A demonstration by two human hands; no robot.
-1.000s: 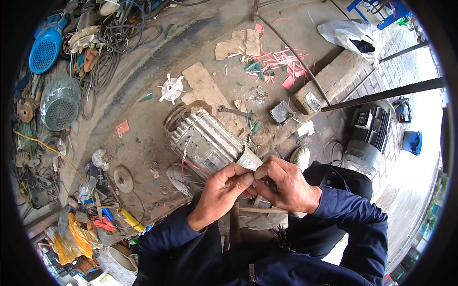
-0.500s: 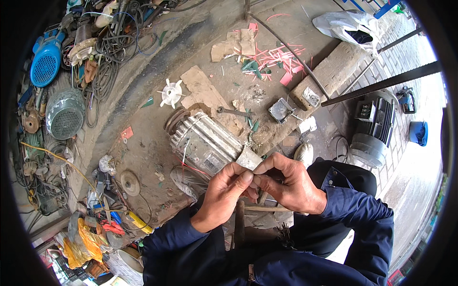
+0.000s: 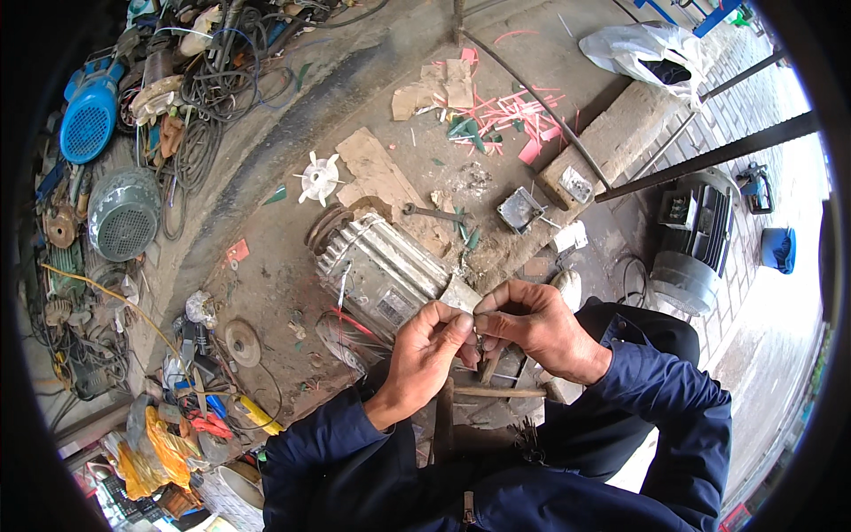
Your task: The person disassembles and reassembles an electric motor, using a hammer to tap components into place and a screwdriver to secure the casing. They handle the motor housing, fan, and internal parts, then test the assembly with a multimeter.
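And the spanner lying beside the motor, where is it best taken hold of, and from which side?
Grip the spanner by its middle, probably from above and slightly the far side: it seems to lie flat, slim between wider ends, with the motor close on its near side.

Floor (image 3: 275,239): we are seeing torn cardboard (image 3: 377,168) lying flat, pink strips (image 3: 514,108) lying strewn beyond it, and a round disc (image 3: 242,342) resting toward the left.
Left pile (image 3: 66,310): we are spotting a blue motor (image 3: 89,124) sitting near a grey-green motor (image 3: 124,213), with cables (image 3: 222,80) lying tangled beside them.
Lower left: we are noticing an orange plastic bag (image 3: 160,452) lying crumpled near a yellow handle (image 3: 260,414).
Beam (image 3: 612,133): we are finding a white sack (image 3: 643,53) slumping at its far end.
Paving (image 3: 714,332): we are viewing a black-and-silver motor (image 3: 696,239) resting near a blue container (image 3: 778,250).
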